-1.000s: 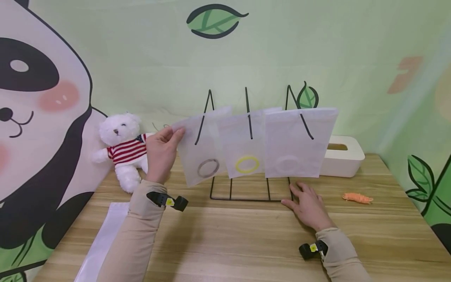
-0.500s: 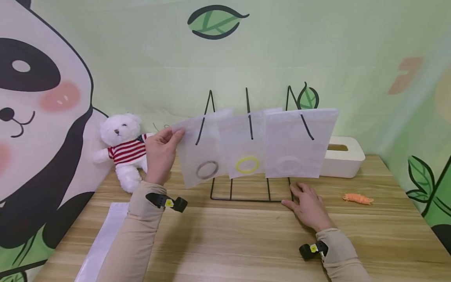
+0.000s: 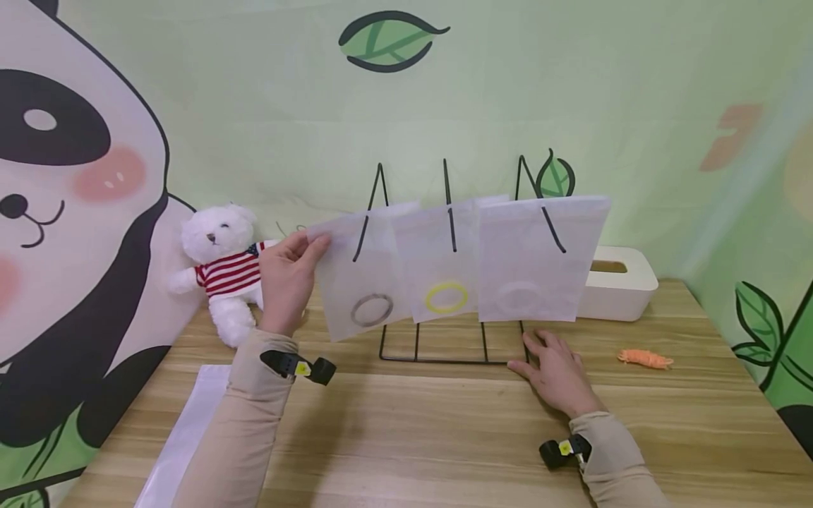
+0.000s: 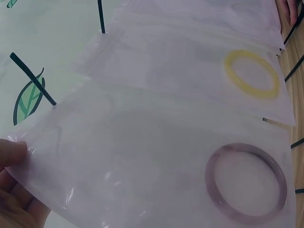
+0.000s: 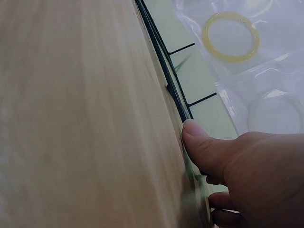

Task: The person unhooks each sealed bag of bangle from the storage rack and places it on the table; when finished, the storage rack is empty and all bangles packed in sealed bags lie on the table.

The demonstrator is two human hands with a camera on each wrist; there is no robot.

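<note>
In the head view a black wire rack [image 3: 444,362] stands on the table with three see-through plastic bags on its prongs. My left hand [image 3: 288,282] pinches the upper left corner of the left bag [image 3: 343,279], pulled out to the side. Inside that bag lies a greyish-purple bangle [image 4: 210,183]. A yellow bangle [image 5: 205,37] shows in the middle bag [image 3: 422,254], and a pale clear one in the right bag [image 3: 514,254]. Low at the rack's right front corner, my right hand [image 3: 559,374] grips the base, thumb on the front wire.
A white teddy bear [image 3: 222,271] in a striped shirt sits at the left. Flat plastic bags [image 3: 190,430] lie by my left forearm. At the right are a white tissue box [image 3: 625,286] and an orange cord bundle [image 3: 644,358].
The left hand has drawn the left bag's corner slightly left and down, and the bag's lower edge has swung with it. My right hand stays at the rack's corner.
</note>
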